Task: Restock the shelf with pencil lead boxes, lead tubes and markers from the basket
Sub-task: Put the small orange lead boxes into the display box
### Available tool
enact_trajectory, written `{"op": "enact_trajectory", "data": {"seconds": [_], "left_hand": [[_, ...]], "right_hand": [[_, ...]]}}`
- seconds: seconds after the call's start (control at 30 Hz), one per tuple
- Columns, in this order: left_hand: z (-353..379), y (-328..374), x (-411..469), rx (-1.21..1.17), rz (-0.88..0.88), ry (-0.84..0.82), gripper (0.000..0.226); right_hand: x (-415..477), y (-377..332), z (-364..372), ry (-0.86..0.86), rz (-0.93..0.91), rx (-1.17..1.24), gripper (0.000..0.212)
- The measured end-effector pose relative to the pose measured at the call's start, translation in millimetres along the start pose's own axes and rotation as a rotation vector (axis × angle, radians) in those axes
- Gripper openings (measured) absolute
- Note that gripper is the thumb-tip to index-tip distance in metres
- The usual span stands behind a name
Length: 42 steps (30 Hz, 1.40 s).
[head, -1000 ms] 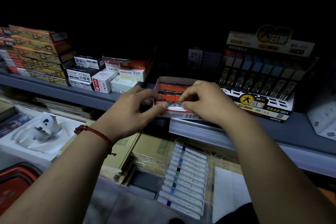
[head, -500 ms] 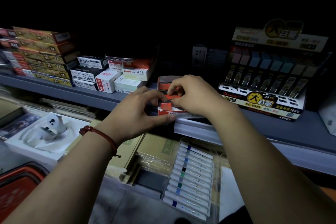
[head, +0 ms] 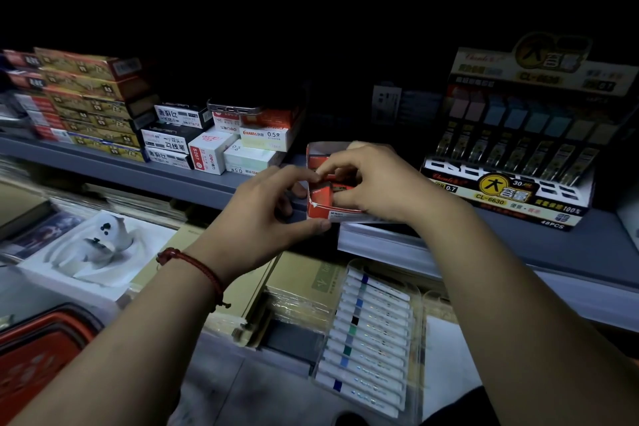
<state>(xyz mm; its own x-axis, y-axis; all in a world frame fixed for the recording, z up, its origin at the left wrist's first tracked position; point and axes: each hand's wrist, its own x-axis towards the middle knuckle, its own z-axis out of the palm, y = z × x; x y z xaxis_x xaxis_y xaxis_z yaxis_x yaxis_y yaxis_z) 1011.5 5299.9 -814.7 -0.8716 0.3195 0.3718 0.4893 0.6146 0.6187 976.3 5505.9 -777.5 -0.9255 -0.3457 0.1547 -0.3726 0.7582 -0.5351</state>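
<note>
Left forearm reaches up from lower left, a red cord bracelet (head: 193,263) on the wrist. The left grip (head: 262,218) clamps the near-left corner of the open red-and-white cardboard tray (head: 325,210), with the thumb under the front wall and the index finger on top of the left wall.

Right forearm enters from lower right. The right grip (head: 377,183) arches over the tray, fingers curled down inside it. Index tip and thumb pinch a small red-and-black pencil lead box (head: 320,191) among the red boxes packed there.

The tray sits at the front edge of the grey metal shelf (head: 173,176), between both grips.

Clearances:
- Left of the left grip: a strip of bare shelf, then stacked white cartons (head: 214,156).
- Right of the right grip: a yellow-and-black display carton of lead tubes (head: 511,162), close by.
- Below both grips: a clear plastic case of markers (head: 370,332).
- Well below the left grip: a red basket (head: 34,356).
</note>
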Motion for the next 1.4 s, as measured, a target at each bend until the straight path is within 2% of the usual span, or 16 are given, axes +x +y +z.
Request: {"op": "enact_trajectory", "data": {"seconds": [0.13, 0.23, 0.37, 0.47, 0.6, 0.7, 0.87, 1.27, 1.4], "left_hand": [[0.8, 2.7, -0.8, -0.003, -0.010, 0.000, 0.045], [2.2, 5.5, -0.6, 0.003, -0.005, 0.008, 0.046], [3.7, 7.7, -0.9, -0.021, -0.072, 0.036, 0.063], [4.2, 7.4, -2.4, -0.172, -0.179, 0.073, 0.081], [1.8, 8.0, -5.7, -0.274, -0.228, 0.094, 0.057], [1.7, 10.6, -7.2, -0.291, -0.222, 0.106, 0.051], [3.2, 9.9, -7.7, -0.261, -0.209, 0.108, 0.052], [5.2, 8.8, -7.0, -0.317, -0.239, 0.106, 0.052], [5.2, 10.6, -7.0, -0.326, -0.244, 0.105, 0.052]], "right_hand": [[-7.3, -1.5, -4.7, -0.044, 0.024, 0.169, 0.029], [-9.3, -4.0, -4.8, -0.043, 0.036, 0.237, 0.020], [-10.7, -7.8, -10.0, -0.038, 0.039, 0.336, 0.016], [-12.8, -10.1, -13.9, -0.033, 0.033, 0.376, 0.015], [-15.9, -9.0, -12.7, 0.134, 0.123, 0.437, 0.012], [-16.7, -9.2, -8.9, 0.100, 0.197, 0.480, 0.008], [-9.7, -10.2, 0.1, 0.071, 0.200, 0.245, 0.010], [-9.4, -15.6, -9.3, -0.050, 0.189, 0.276, 0.012], [-10.8, -20.3, -4.6, 0.009, 0.203, 0.238, 0.003]]}}
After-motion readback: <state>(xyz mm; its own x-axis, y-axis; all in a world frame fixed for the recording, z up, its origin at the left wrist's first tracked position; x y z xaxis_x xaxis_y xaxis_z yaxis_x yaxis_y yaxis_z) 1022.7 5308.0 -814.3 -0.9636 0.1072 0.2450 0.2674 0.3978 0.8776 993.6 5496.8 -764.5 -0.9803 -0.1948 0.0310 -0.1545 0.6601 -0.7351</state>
